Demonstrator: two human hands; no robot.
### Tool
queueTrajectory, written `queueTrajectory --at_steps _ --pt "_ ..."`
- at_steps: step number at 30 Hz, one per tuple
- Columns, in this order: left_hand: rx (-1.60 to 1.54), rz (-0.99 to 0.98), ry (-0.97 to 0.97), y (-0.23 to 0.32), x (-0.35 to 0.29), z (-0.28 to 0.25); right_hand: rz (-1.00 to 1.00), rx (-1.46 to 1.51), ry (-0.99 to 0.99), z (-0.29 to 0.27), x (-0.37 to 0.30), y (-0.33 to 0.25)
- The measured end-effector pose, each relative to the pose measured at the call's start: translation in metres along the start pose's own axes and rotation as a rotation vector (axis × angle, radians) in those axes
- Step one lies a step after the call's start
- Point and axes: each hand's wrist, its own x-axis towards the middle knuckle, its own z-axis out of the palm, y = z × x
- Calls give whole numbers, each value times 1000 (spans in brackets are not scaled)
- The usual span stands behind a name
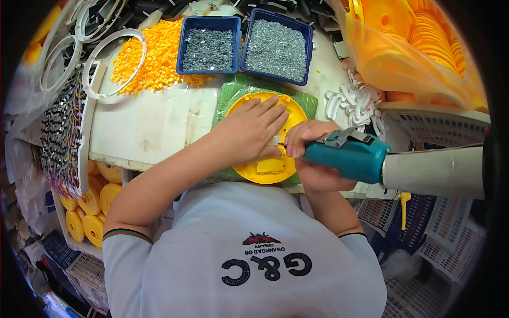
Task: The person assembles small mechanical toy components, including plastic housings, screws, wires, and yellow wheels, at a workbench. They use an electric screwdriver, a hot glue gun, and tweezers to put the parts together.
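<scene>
A round yellow plastic shell [298, 112] lies on a green mat [229, 106] at the near edge of the bench. My left hand [253, 130] rests flat across it, fingers stretched out toward its far rim. In my right hand [317, 149] is a teal power screwdriver [347, 158], held almost level with its bit pointing left at the shell's middle. The tip meets the shell close to my left thumb, and whether a screw sits under it is hidden. A pale sleeve [432, 170] covers the tool's rear end, stretching off to the right.
Two blue bins, one of dark small hardware [209, 50] and one of silver screws [275, 50], stand behind the mat. Orange small parts [154, 55] are heaped left of them, under a white ring [139, 63]. White curved pieces [352, 100] and bagged yellow discs [424, 40] are right.
</scene>
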Motion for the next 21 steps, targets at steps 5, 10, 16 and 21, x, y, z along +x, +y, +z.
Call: queueTrajectory --at_steps 5,10,16,21 --pt "-104 5 31 -3 -6 -23 79 157 131 -5 17 -18" --pt "-54 -11 34 1 -46 -38 -75 252 182 -20 39 11" --pt "-58 -21 26 12 -67 -18 -104 151 109 -14 48 21" --pt "-61 -17 32 8 -68 -14 -6 187 202 -8 47 27"
